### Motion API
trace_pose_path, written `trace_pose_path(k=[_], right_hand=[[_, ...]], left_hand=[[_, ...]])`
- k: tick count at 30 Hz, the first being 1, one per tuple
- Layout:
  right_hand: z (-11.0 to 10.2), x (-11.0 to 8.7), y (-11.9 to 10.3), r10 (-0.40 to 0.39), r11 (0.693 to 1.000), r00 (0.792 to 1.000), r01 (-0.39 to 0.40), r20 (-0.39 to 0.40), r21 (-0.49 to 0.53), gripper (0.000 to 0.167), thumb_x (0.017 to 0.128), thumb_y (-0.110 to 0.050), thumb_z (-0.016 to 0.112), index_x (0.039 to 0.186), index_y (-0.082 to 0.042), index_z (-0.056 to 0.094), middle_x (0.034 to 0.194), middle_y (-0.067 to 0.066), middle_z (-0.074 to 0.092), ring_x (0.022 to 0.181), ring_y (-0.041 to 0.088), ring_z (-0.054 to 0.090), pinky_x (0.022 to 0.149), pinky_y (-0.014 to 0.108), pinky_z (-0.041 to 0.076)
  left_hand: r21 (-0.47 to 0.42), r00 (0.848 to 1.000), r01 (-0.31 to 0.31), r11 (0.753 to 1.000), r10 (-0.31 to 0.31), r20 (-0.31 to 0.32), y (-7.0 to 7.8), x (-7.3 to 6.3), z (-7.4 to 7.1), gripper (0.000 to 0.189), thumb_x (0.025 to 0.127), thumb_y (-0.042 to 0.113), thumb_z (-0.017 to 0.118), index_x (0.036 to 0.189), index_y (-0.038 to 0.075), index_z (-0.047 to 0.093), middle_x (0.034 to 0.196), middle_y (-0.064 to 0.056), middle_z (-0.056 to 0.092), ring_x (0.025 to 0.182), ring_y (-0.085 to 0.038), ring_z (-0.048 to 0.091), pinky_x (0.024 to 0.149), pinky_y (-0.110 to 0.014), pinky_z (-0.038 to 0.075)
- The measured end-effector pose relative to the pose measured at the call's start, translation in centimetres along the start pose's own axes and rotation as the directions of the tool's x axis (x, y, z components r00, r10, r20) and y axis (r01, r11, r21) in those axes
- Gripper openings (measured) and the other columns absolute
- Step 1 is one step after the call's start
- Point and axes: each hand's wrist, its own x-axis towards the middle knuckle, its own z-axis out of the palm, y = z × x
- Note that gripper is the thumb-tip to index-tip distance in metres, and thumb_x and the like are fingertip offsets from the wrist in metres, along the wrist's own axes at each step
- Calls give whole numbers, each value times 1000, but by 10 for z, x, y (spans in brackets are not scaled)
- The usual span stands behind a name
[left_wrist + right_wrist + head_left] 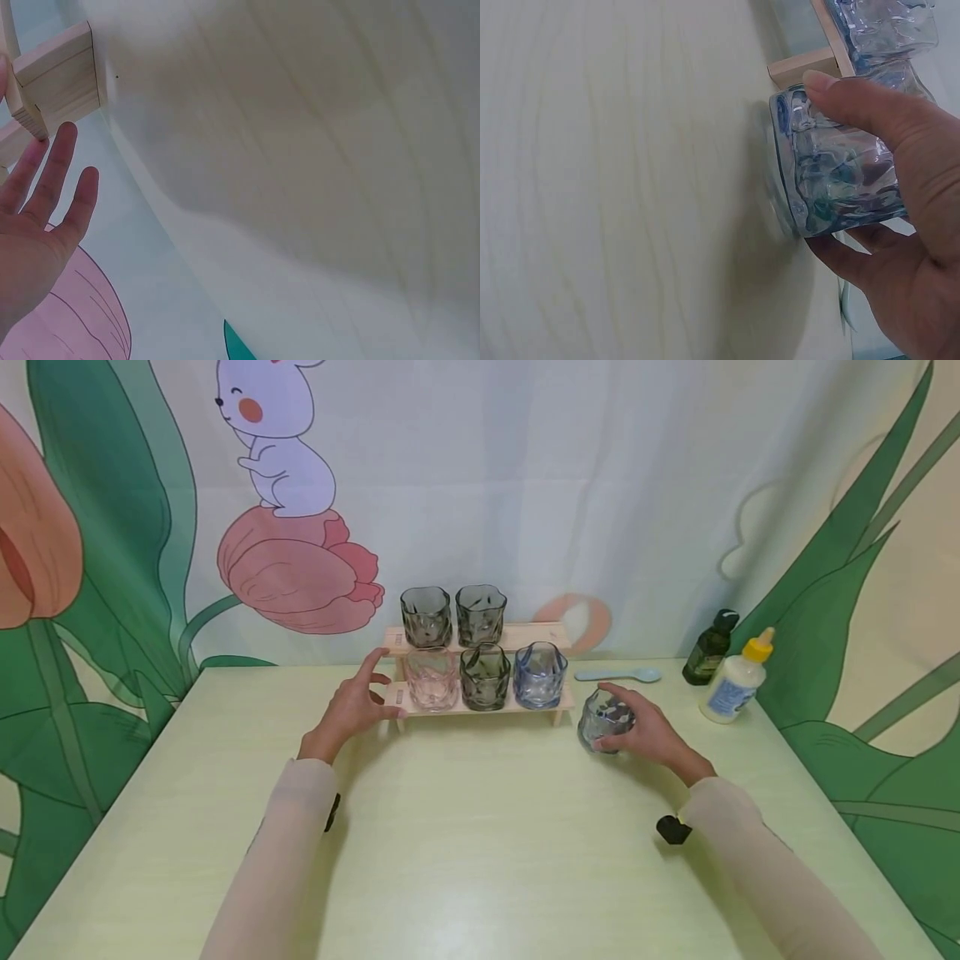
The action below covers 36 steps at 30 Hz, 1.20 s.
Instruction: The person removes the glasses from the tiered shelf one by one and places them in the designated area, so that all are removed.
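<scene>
The right grip (651, 732) clamps a blue-tinted, faceted glass tumbler (602, 718), right of a two-tier pale wooden rack (536, 633); the left grip (352, 703), fingers apart, is at the rack's left end. Probably slippery and breakable, the tumbler is best held by its sides.

Glossy, rippled glass tumblers (484, 678), a smooth, matt wooden rack (534, 635), a softly creased cloth backdrop (637, 485).

Five glasses (484, 681) on rack (538, 634), left of spoon (611, 676)
</scene>
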Motion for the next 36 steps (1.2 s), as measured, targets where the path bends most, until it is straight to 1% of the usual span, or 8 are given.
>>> trace_pose_path(k=[5, 12, 16, 24, 27, 30, 36], right_hand=[[2, -3, -1, 0, 1000, 1000, 0, -10, -13, 97, 75, -22, 89, 155, -20, 36, 155, 24, 37, 138, 46, 40, 107, 65, 34], [4, -6, -4, -21, 999, 1000, 20, -22, -47, 99, 72, -18, 91, 154, -16, 36, 151, 26, 40, 136, 47, 42, 109, 65, 33], [6, -8, -4, -18, 999, 999, 16, -31, -49, 100, 71, -16, 91, 155, -16, 35, 149, 27, 42, 134, 46, 43, 109, 65, 34], [5, -8, -6, -7, 999, 1000, 6, -26, -44, 106, 71, -22, 92, 157, -18, 29, 150, 27, 39, 135, 47, 41, 107, 66, 34], [1, -7, -11, -12, 999, 1000, 12, -21, -39, 109, 71, -26, 92, 158, -18, 27, 151, 26, 37, 137, 47, 39, 108, 67, 33], [-6, -4, -18, -30, 999, 999, 30, -17, -27, 108, 74, -30, 90, 159, -17, 25, 153, 26, 35, 138, 47, 38, 107, 67, 33], [-26, 12, -41, -49, 999, 998, 49, -39, -16, 104, 80, -33, 84, 160, -19, 20, 160, 22, 27, 143, 46, 34, 107, 68, 32]], left_hand=[[-7, 1000, -5, 1000, 5, 1, -1, 1, 1, 107, 80, 17, 85, 158, 31, 13, 139, -18, 59, 109, -39, 68, 88, -52, 53], [-1, 1000, 12, 1000, -12, 8, 0, 1, 0, 106, 80, 18, 85, 158, 31, 13, 139, -18, 58, 110, -39, 67, 87, -51, 53], [1, 1000, 12, 1000, -12, 11, 1, 0, 1, 107, 80, 18, 85, 158, 31, 13, 140, -18, 58, 110, -39, 67, 87, -51, 53], [6, 1000, 9, 1000, -9, 5, 1, 0, 0, 107, 80, 19, 86, 158, 32, 14, 139, -18, 59, 109, -38, 68, 87, -51, 53], [10, 1000, 6, 1000, -6, 6, 1, 0, 0, 107, 80, 19, 86, 158, 31, 14, 139, -18, 59, 108, -38, 68, 87, -50, 53], [11, 1000, 4, 1000, -4, 8, 1, 0, 0, 106, 80, 19, 85, 158, 31, 14, 139, -18, 59, 108, -38, 68, 87, -50, 53], [8, 1000, -4, 1000, 4, 4, 0, 0, 1, 107, 80, 19, 85, 158, 31, 14, 138, -19, 59, 107, -38, 68, 86, -50, 53]])
